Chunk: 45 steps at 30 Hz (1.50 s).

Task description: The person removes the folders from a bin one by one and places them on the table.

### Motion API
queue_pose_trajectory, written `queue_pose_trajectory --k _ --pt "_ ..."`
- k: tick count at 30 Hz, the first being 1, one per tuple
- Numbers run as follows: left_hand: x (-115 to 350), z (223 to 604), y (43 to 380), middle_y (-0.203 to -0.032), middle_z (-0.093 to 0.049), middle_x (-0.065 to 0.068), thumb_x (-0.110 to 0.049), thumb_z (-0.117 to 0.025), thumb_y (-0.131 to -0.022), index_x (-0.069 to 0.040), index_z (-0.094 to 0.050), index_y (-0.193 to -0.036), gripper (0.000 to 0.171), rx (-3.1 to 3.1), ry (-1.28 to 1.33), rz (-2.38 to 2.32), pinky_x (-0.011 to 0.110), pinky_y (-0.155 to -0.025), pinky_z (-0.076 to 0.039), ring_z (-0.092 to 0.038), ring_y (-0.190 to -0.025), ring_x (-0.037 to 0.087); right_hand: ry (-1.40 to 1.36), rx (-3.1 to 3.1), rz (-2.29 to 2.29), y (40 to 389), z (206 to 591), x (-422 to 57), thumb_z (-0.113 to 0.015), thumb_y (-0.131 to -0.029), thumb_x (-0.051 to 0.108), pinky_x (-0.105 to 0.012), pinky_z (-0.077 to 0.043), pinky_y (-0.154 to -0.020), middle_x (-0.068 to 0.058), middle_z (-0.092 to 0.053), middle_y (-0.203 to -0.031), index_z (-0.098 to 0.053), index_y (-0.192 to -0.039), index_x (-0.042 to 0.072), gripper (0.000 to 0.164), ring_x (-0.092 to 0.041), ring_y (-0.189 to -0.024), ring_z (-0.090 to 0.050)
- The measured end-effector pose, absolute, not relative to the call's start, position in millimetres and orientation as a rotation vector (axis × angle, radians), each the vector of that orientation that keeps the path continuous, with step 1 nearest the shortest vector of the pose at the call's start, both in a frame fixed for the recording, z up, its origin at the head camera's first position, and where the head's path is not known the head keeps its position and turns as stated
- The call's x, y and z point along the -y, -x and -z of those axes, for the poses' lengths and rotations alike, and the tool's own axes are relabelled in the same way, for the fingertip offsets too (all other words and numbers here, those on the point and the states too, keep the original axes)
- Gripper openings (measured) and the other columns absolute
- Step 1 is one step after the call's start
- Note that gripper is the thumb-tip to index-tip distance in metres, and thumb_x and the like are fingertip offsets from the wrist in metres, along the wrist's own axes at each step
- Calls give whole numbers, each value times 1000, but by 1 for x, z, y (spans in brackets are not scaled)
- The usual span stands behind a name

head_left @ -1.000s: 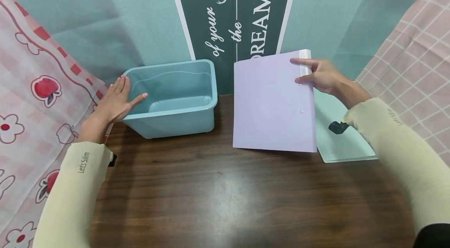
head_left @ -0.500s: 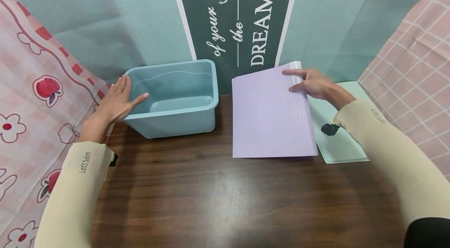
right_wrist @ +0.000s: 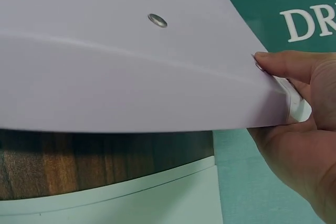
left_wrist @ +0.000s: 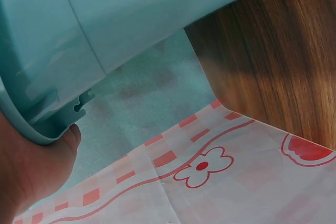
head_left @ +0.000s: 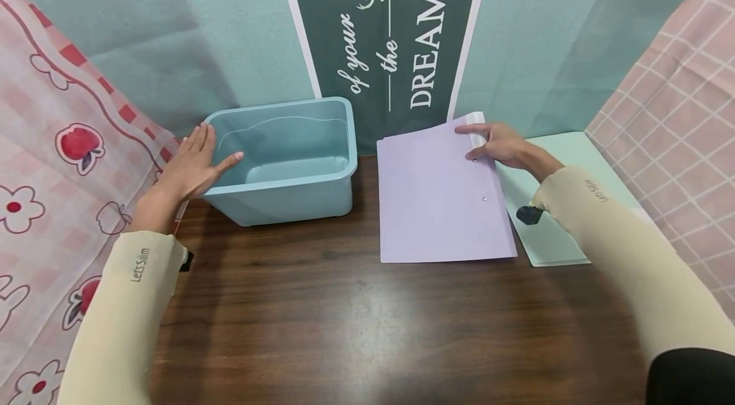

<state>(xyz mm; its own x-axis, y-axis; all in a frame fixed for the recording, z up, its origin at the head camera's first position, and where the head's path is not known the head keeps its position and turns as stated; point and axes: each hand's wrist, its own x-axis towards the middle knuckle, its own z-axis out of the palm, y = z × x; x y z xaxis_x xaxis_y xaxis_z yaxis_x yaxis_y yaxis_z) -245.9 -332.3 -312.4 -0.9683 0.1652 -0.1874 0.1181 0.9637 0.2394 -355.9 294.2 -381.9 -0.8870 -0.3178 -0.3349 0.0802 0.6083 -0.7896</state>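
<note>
A lilac file folder (head_left: 436, 201) with metal rivets lies tilted over the table, its far right corner raised. My right hand (head_left: 499, 148) pinches that corner by the white spine label. In the right wrist view the thumb and fingers (right_wrist: 294, 65) lie on opposite sides of the folder's edge, and the near side bows above the wood. My left hand (head_left: 189, 166) rests with straight fingers on the left rim of a light blue plastic bin (head_left: 281, 201). The bin stands upright with nothing inside. In the left wrist view only part of the left hand (left_wrist: 37, 166) shows.
A pale mint folder (head_left: 551, 245) lies flat at the right, partly under the right forearm. Brown wooden table (head_left: 344, 322) fills the front. A teal printed cloth (head_left: 230, 22) hangs behind, with patterned cloths at the left and the right.
My right hand has moved left and toward me, lowering the lilac folder toward the table and showing more of the mint folder. My left hand and the bin have stayed put.
</note>
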Motion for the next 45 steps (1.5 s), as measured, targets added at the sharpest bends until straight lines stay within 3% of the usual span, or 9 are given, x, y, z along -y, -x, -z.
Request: queue_pose_trajectory --k 15,20,27,34,40,45 --pt "334 312 246 -171 18 29 -71 -29 -107 9 12 -162 105 -2912 -220 -316 58 -129 9 15 -161 44 187 -2539 1022 351 402 -289 -82 -92 10 -72 -22 -123 -26 -21 -173 -45 -161 8 78 -51 -158 -18" --pt "334 312 247 -172 17 28 -71 -29 -107 8 10 -163 105 -2914 -230 -302 57 -130 10 14 -161 44 160 -2606 940 349 407 -288 -84 -92 14 -69 -32 -120 -29 -27 -170 -46 -160 9 79 -55 -151 -31" --pt "332 313 250 -173 14 27 -72 -28 -107 6 9 -164 104 -2920 -251 -295 57 -130 10 13 -162 42 202 -2658 828 346 413 -289 -81 -94 18 -67 -44 -113 -34 -38 -161 -46 -159 3 75 -51 -130 -51" --pt "333 311 252 -173 15 27 -70 -30 -107 6 9 -164 103 -2912 -269 -278 57 -130 10 13 -162 41 268 -2684 737 345 423 -287 -78 -96 19 -67 -47 -109 -37 -43 -156 -48 -156 -2 70 -56 -134 -51" --pt "333 309 253 -173 13 28 -70 -31 -107 7 7 -164 103 -2903 -290 -191 59 -130 7 12 -162 44 296 -2723 675 343 423 -284 -78 -95 17 -65 -50 -106 -40 -51 -147 -47 -154 -6 71 -53 -125 -58" --pt "333 307 253 -173 13 29 -70 -32 -107 7 7 -165 104 -2884 -302 -175 60 -129 7 12 -161 45 317 -2727 639 342 417 -284 -75 -97 17 -67 -43 -113 -38 -46 -153 -44 -155 -8 70 -56 -138 -50"
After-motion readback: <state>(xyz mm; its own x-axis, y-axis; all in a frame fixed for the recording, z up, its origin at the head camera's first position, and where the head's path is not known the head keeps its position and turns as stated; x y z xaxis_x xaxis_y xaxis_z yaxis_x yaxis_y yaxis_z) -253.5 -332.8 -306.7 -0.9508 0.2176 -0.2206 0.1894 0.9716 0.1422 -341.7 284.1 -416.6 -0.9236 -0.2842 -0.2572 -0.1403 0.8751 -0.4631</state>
